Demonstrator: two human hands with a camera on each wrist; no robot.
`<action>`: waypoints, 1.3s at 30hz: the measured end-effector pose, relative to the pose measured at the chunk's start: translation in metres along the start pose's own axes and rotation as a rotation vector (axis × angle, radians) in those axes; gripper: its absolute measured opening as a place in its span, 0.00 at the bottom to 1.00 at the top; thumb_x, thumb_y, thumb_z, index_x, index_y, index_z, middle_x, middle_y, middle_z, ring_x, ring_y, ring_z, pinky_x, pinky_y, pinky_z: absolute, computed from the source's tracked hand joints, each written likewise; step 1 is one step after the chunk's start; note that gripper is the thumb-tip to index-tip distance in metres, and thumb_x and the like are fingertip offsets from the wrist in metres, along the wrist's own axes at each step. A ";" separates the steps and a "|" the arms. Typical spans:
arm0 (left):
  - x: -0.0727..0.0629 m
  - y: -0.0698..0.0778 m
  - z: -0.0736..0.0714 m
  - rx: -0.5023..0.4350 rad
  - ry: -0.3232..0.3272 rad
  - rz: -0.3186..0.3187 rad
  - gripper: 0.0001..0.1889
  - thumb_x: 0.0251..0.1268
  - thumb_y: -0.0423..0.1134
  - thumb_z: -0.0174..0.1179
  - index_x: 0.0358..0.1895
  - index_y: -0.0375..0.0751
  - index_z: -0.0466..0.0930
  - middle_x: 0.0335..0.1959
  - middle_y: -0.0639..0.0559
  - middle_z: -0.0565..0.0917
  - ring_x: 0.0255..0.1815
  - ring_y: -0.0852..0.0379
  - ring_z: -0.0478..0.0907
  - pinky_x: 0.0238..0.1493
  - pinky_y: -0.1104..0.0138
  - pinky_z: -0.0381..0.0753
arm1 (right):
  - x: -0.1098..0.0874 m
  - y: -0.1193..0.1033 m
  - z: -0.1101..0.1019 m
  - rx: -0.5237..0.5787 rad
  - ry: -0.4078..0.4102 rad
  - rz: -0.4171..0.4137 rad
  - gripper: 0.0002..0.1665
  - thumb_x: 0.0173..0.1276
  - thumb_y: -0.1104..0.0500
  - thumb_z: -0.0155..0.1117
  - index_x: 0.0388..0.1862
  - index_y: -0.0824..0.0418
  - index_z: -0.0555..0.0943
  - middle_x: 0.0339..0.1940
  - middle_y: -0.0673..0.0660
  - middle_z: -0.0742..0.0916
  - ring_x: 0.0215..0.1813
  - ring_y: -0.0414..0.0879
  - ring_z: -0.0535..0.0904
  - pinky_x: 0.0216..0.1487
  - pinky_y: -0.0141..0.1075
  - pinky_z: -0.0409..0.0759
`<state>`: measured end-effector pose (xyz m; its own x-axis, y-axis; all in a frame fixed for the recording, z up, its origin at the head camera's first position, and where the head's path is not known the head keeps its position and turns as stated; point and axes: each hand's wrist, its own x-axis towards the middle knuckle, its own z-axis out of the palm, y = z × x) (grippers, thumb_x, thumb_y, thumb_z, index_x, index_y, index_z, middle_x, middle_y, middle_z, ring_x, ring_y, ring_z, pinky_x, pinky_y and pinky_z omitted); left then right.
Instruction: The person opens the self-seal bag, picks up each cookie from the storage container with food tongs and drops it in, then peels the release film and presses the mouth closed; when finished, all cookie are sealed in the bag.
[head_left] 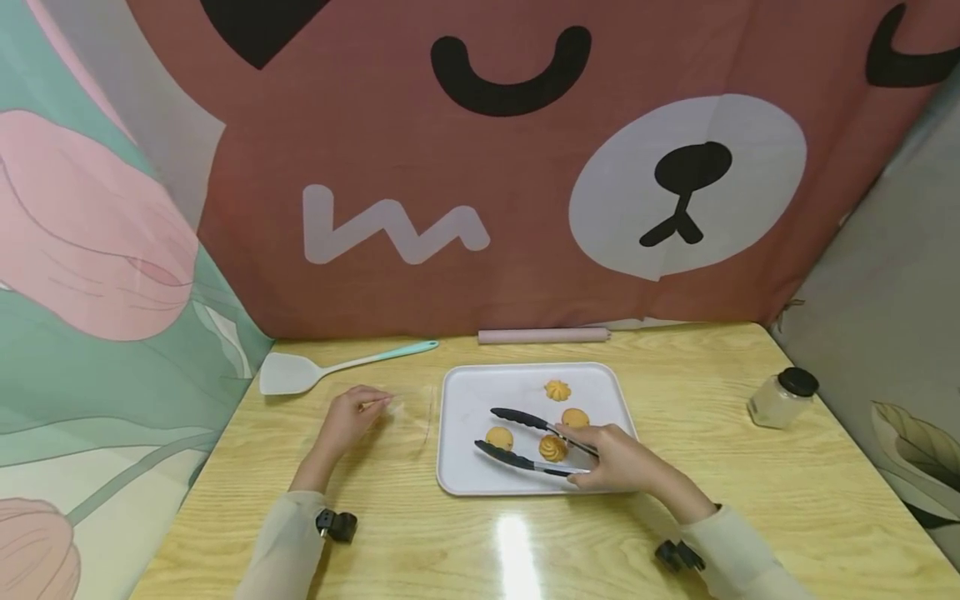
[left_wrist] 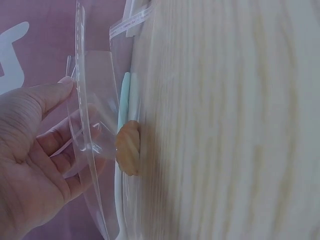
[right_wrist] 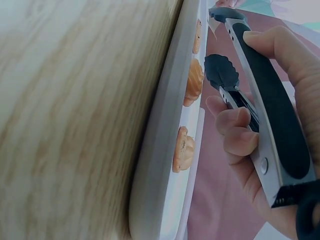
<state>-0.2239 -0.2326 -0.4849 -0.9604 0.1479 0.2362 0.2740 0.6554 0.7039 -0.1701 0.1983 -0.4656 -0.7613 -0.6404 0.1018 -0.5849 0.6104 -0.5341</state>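
My left hand [head_left: 352, 423] pinches the upper film of a clear plastic bag [head_left: 414, 421] lying left of the tray. Inside that bag, in the left wrist view, is a golden cookie [left_wrist: 128, 148]. My right hand [head_left: 618, 460] grips metal tongs [right_wrist: 272, 110] with black tips, spread apart over the white tray [head_left: 457, 392]. Between the tong arms, as the head view shows them, are a round cookie [head_left: 498, 437] and a swirled cookie [head_left: 553, 448]. Another round cookie [head_left: 575, 417] and a star-shaped cookie [head_left: 557, 390] lie farther back on the tray.
A spatula [head_left: 291, 373] with a mint handle lies at the back left of the wooden table [head_left: 405, 533]. Behind the tray is a pink rolled stick [head_left: 543, 336]. At the right stands a jar [head_left: 780, 402] with a black lid. Printed cloth [head_left: 525, 275] hangs along the back.
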 end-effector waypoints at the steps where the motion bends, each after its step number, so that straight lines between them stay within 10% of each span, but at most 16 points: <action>1: 0.000 0.000 0.000 0.001 0.001 0.004 0.09 0.63 0.35 0.62 0.43 0.35 0.86 0.43 0.42 0.83 0.48 0.42 0.78 0.49 0.46 0.76 | -0.001 0.000 0.000 -0.003 0.000 -0.002 0.42 0.51 0.56 0.73 0.65 0.65 0.71 0.44 0.58 0.85 0.17 0.29 0.55 0.22 0.26 0.64; 10: -0.001 0.001 0.000 0.017 0.067 0.098 0.10 0.64 0.38 0.62 0.40 0.36 0.87 0.38 0.46 0.84 0.42 0.45 0.79 0.40 0.52 0.79 | -0.006 -0.003 -0.003 0.018 -0.021 -0.001 0.40 0.52 0.56 0.73 0.64 0.66 0.72 0.39 0.55 0.85 0.20 0.31 0.53 0.23 0.27 0.61; 24: 0.003 0.000 0.001 0.015 0.014 0.021 0.08 0.63 0.33 0.61 0.42 0.36 0.86 0.42 0.43 0.84 0.46 0.44 0.79 0.43 0.52 0.78 | -0.007 -0.004 -0.007 0.056 -0.081 0.038 0.38 0.55 0.57 0.72 0.64 0.66 0.72 0.57 0.63 0.81 0.18 0.32 0.51 0.28 0.28 0.67; 39: 0.001 -0.001 0.001 0.022 0.030 0.042 0.07 0.62 0.33 0.62 0.40 0.37 0.87 0.40 0.44 0.84 0.44 0.45 0.80 0.41 0.54 0.78 | -0.005 -0.003 -0.007 0.061 -0.079 0.029 0.36 0.56 0.59 0.70 0.64 0.66 0.72 0.52 0.61 0.83 0.13 0.30 0.47 0.19 0.26 0.60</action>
<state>-0.2255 -0.2323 -0.4861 -0.9462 0.1534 0.2850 0.3121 0.6654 0.6781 -0.1666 0.2029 -0.4581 -0.7516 -0.6593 0.0204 -0.5432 0.6011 -0.5862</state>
